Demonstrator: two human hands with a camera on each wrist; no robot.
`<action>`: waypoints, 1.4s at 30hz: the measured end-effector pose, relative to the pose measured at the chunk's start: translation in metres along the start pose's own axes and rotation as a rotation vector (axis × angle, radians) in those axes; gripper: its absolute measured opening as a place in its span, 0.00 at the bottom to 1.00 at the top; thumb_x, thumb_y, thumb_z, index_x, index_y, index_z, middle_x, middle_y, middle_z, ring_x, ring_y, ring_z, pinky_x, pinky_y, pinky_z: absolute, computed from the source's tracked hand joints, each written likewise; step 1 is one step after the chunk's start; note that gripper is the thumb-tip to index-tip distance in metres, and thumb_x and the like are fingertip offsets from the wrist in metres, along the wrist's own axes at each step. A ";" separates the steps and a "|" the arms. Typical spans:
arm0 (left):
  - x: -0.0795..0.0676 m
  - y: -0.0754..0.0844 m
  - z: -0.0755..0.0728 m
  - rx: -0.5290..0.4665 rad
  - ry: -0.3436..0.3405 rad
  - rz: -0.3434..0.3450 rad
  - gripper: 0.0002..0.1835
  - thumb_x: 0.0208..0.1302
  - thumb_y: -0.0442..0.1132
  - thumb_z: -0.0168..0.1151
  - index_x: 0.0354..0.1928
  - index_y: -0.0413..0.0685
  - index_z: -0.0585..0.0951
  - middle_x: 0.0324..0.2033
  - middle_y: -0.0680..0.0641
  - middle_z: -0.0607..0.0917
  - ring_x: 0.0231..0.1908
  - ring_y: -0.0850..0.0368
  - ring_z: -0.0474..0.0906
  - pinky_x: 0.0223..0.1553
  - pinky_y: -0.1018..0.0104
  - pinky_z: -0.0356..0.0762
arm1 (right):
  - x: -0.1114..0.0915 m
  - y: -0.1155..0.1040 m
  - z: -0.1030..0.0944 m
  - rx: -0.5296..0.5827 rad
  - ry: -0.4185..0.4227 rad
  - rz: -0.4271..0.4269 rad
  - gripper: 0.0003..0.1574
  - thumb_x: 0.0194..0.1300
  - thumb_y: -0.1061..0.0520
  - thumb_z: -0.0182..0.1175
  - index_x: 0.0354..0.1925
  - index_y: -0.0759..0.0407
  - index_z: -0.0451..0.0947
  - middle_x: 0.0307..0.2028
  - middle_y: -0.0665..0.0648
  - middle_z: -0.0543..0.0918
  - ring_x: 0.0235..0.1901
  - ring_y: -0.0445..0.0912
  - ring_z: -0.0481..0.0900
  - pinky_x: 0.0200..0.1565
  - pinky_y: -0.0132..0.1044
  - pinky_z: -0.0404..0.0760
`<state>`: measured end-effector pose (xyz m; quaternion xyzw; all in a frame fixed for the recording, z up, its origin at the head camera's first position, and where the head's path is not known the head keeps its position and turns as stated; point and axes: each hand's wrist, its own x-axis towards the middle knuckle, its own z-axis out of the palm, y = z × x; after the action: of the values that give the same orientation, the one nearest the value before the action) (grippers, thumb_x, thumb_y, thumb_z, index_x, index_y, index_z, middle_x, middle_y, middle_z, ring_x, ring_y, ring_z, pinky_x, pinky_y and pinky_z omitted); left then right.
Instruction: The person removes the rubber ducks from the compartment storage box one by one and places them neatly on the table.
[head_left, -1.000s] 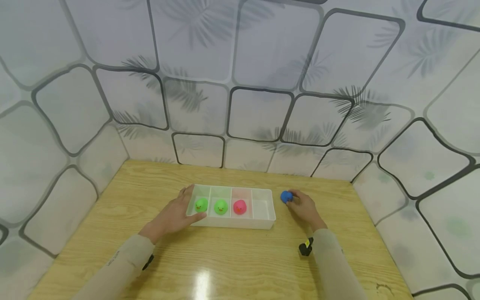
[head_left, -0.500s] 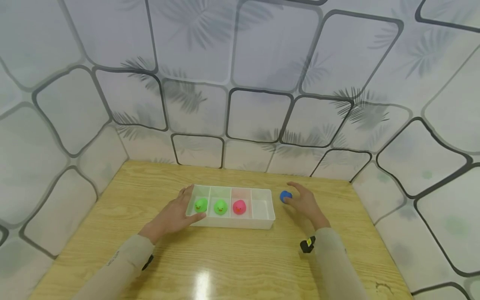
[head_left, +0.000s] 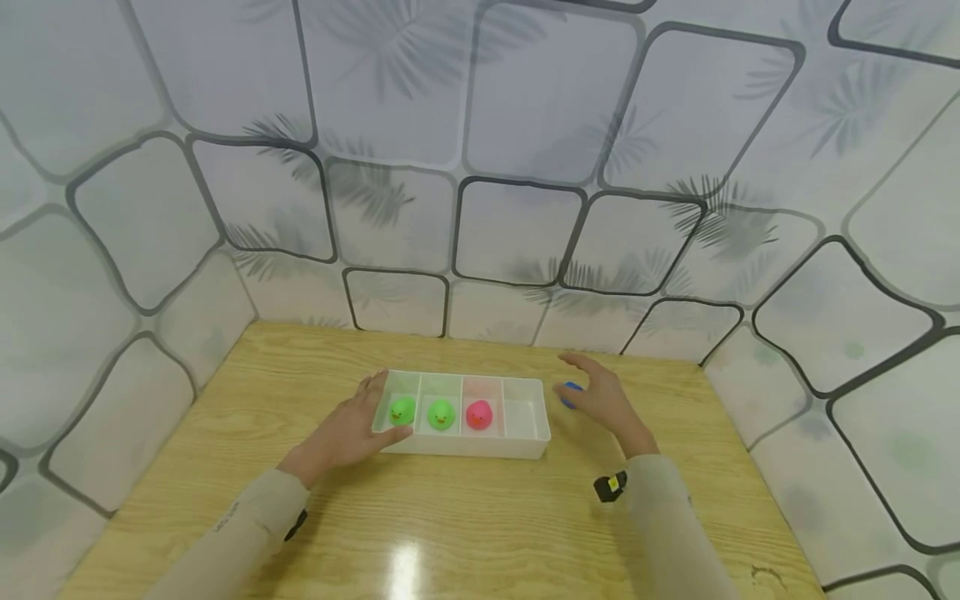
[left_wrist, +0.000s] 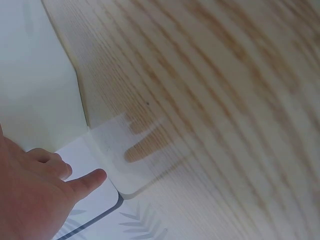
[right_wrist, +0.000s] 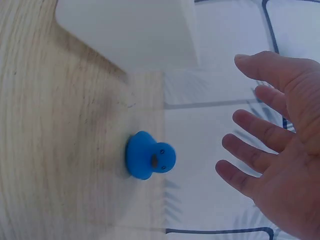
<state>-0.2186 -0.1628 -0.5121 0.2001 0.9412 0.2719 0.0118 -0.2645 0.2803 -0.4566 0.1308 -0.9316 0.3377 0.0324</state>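
Note:
A white tray (head_left: pixel 527 447) with several compartments lies on the wooden table. Two green rubber ducks (head_left: pixel 441 414) and a pink rubber duck (head_left: pixel 479 414) sit in its compartments, one each; the rightmost compartment holds nothing. My left hand (head_left: pixel 347 429) rests against the tray's left end, thumb along the front rim and fingers behind. Right of the tray, a blue rubber duck (right_wrist: pixel 145 156) stands upright on the table. Over it, my right hand (head_left: pixel 602 398) hovers with fingers spread and partly covers it in the head view. The right wrist view shows the hand apart from the duck.
The wooden table (head_left: pixel 465 525) reaches to a patterned wall (head_left: pixel 517 225) close behind the tray. More of this wall covering stands on the left and right sides. A black wrist device (head_left: pixel 611 487) sits at the right cuff.
My right hand has let go of the blue duck, spread its fingers and shifted slightly up and left over it. My left hand and the tray stay put.

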 end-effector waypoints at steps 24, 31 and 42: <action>-0.001 0.001 0.001 0.013 -0.003 -0.032 0.63 0.69 0.75 0.58 0.84 0.36 0.45 0.81 0.28 0.55 0.68 0.26 0.73 0.67 0.32 0.71 | -0.005 -0.041 0.024 0.139 -0.071 -0.110 0.33 0.70 0.51 0.71 0.69 0.58 0.76 0.63 0.65 0.84 0.60 0.61 0.82 0.57 0.60 0.81; 0.002 0.001 0.000 0.012 -0.008 -0.078 0.65 0.65 0.78 0.58 0.84 0.38 0.46 0.81 0.29 0.56 0.63 0.30 0.78 0.63 0.33 0.75 | -0.008 -0.049 0.033 0.164 -0.126 -0.127 0.35 0.70 0.52 0.71 0.70 0.60 0.76 0.63 0.66 0.83 0.60 0.61 0.83 0.57 0.59 0.82; 0.007 0.002 -0.003 -0.088 -0.062 -0.163 0.68 0.60 0.79 0.62 0.86 0.50 0.40 0.80 0.22 0.49 0.64 0.23 0.75 0.63 0.28 0.73 | -0.007 -0.053 0.048 0.158 -0.185 -0.134 0.32 0.71 0.53 0.70 0.70 0.58 0.76 0.64 0.64 0.83 0.60 0.60 0.81 0.57 0.58 0.81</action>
<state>-0.2247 -0.1603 -0.5076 0.1303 0.9407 0.3049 0.0719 -0.2427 0.2118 -0.4618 0.2253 -0.8902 0.3937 -0.0415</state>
